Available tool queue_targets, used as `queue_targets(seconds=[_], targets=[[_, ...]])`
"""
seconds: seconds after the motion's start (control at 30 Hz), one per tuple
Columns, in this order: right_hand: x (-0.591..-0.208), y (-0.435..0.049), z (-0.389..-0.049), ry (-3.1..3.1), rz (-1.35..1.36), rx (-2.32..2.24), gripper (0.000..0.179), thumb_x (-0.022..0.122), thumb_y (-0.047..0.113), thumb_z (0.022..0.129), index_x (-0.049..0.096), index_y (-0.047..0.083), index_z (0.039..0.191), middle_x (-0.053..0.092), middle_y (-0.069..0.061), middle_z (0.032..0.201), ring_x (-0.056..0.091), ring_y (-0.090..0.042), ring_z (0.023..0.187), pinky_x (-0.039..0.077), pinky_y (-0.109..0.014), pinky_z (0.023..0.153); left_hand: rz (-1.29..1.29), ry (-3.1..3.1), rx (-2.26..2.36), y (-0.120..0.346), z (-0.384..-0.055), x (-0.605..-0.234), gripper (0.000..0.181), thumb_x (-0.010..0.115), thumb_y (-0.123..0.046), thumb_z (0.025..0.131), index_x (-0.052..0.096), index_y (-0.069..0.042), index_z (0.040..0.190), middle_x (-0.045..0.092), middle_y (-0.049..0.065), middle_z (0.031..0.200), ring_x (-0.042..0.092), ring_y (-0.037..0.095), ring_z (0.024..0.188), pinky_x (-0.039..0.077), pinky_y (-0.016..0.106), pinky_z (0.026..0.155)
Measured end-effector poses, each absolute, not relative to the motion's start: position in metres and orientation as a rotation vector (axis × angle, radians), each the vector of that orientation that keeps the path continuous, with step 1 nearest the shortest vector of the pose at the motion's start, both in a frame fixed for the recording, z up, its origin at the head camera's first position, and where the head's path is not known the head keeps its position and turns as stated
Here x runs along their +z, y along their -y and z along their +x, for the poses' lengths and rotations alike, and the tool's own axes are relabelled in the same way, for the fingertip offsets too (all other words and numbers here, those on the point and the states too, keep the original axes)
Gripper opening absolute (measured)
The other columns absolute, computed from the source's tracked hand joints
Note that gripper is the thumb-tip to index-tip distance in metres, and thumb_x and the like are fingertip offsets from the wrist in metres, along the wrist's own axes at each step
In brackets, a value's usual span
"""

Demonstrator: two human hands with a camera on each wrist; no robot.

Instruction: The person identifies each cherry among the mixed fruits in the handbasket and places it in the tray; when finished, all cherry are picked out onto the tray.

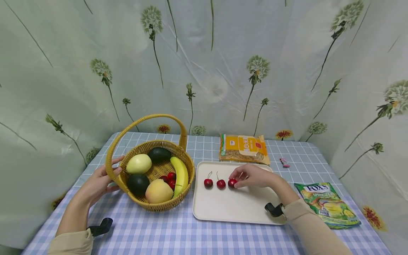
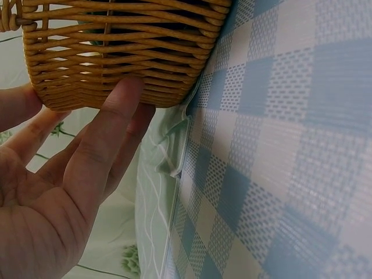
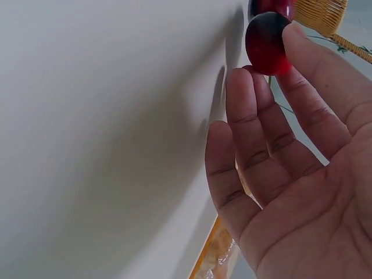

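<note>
My right hand [image 1: 251, 176] is over the white tray [image 1: 220, 210], pinching a dark red cherry [image 1: 232, 183] between thumb and fingers. In the right wrist view the cherry [image 3: 267, 45] shows close up at the fingertips. Two more cherries with stems, a middle one [image 1: 221, 183] and a left one [image 1: 208, 183], lie in a row beside it on the tray. At the left, my left hand [image 1: 100, 181] touches the side of the yellow wicker basket [image 1: 162, 206]. Its fingers [image 2: 93, 154] reach out fairly straight against the woven wall in the left wrist view.
Inside the basket are a banana [image 1: 181, 174], a peach-like fruit [image 1: 159, 191], a pale green fruit [image 1: 139, 163], two dark green fruits and several cherries. An orange food packet [image 1: 244, 148] lies behind the tray, a small pink wrapped sweet [image 1: 284, 163] and a green FOX'S bag [image 1: 328, 206] to its right.
</note>
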State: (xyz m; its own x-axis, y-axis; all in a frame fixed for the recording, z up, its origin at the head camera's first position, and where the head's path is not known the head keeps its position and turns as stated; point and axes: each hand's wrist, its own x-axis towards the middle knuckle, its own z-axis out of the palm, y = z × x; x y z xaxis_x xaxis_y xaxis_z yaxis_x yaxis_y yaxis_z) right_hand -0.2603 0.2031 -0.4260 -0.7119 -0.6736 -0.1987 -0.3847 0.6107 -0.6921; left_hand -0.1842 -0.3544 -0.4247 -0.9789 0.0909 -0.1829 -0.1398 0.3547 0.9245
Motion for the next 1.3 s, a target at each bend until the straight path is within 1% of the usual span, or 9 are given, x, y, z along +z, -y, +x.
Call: queue_targets(seconds=[0.07,0.13,0.3,0.37,0.53,0.6,0.67,0.83,1.3], targets=[[-0.4263,-0.2026,-0.2603,-2.387,-0.839,-0.88,0.022,0.08,0.021,0.098,0.078,0.013,0.118,0.077,0.004,0.107,0.067,-0.01,0.096,0.056,-0.024,0.091,-0.045,-2.408,1.683,0.3547,-0.1831,-0.4255,0.071,0.053,-0.038,0.114,0.021,-0.017,0.173,0.061,-0.005,0.138,0.065,-0.004,0.109,0.061,0.05,0.1],[-0.4259,-0.2019,-0.2598,-2.382,-0.833,-0.876,0.022,0.08,0.021,0.098,0.078,0.013,0.118,0.076,0.005,0.105,0.067,-0.011,0.095,0.056,-0.023,0.091,-0.04,-2.398,1.695,0.3551,-0.1822,-0.4258,0.071,0.054,-0.038,0.114,0.021,-0.016,0.173,0.061,-0.014,0.132,0.065,-0.004,0.11,0.062,0.049,0.099],[-0.4234,-0.201,-0.2576,-2.38,-0.812,-0.88,0.021,0.08,0.019,0.098,0.078,0.011,0.118,0.077,0.003,0.106,0.067,-0.012,0.096,0.056,-0.023,0.09,-0.033,-2.395,1.703,0.354,-0.1826,-0.4233,0.072,0.054,-0.038,0.114,0.021,-0.015,0.173,0.06,-0.018,0.128,0.065,-0.004,0.109,0.062,0.047,0.099],[-0.4231,-0.2018,-0.2575,-2.38,-0.806,-0.889,0.021,0.08,0.019,0.098,0.077,0.011,0.118,0.077,0.003,0.107,0.068,-0.012,0.096,0.056,-0.023,0.09,-0.032,-2.401,1.699,0.3533,-0.184,-0.4224,0.072,0.053,-0.039,0.114,0.021,-0.015,0.173,0.06,-0.014,0.131,0.065,-0.004,0.109,0.062,0.046,0.098],[-0.4258,-0.2031,-0.2594,-2.366,-0.795,-0.912,0.022,0.08,0.019,0.098,0.077,0.01,0.118,0.077,0.002,0.105,0.068,-0.013,0.094,0.056,-0.023,0.089,-0.048,-2.413,1.675,0.353,-0.1843,-0.4237,0.072,0.053,-0.039,0.114,0.02,-0.015,0.173,0.054,0.014,0.152,0.064,-0.005,0.109,0.061,0.052,0.101],[-0.4274,-0.2034,-0.2601,-2.364,-0.796,-0.917,0.022,0.08,0.018,0.098,0.077,0.01,0.117,0.077,0.002,0.105,0.068,-0.013,0.093,0.056,-0.022,0.088,-0.049,-2.413,1.672,0.3536,-0.1841,-0.4246,0.072,0.053,-0.039,0.114,0.02,-0.016,0.173,0.05,0.019,0.156,0.064,-0.006,0.109,0.06,0.055,0.102],[-0.4287,-0.2037,-0.2605,-2.366,-0.8,-0.921,0.022,0.081,0.017,0.097,0.077,0.01,0.117,0.077,0.002,0.105,0.068,-0.013,0.093,0.056,-0.022,0.088,-0.048,-2.411,1.674,0.354,-0.1843,-0.4254,0.072,0.054,-0.039,0.113,0.02,-0.016,0.173,0.053,0.015,0.153,0.064,-0.006,0.109,0.059,0.057,0.103],[-0.43,-0.2043,-0.2609,-2.375,-0.8,-0.928,0.023,0.082,0.018,0.097,0.076,0.01,0.118,0.076,0.001,0.107,0.068,-0.014,0.095,0.056,-0.022,0.089,-0.043,-2.41,1.686,0.3551,-0.185,-0.4261,0.072,0.054,-0.038,0.113,0.02,-0.016,0.173,0.059,-0.003,0.141,0.064,-0.006,0.109,0.059,0.057,0.102],[-0.4284,-0.2037,-0.2602,-2.375,-0.797,-0.915,0.023,0.082,0.019,0.097,0.076,0.011,0.117,0.076,0.002,0.104,0.067,-0.014,0.094,0.056,-0.023,0.089,-0.042,-2.391,1.698,0.3559,-0.1845,-0.4251,0.071,0.054,-0.037,0.113,0.021,-0.017,0.173,0.061,-0.015,0.129,0.065,-0.004,0.109,0.06,0.055,0.102]])
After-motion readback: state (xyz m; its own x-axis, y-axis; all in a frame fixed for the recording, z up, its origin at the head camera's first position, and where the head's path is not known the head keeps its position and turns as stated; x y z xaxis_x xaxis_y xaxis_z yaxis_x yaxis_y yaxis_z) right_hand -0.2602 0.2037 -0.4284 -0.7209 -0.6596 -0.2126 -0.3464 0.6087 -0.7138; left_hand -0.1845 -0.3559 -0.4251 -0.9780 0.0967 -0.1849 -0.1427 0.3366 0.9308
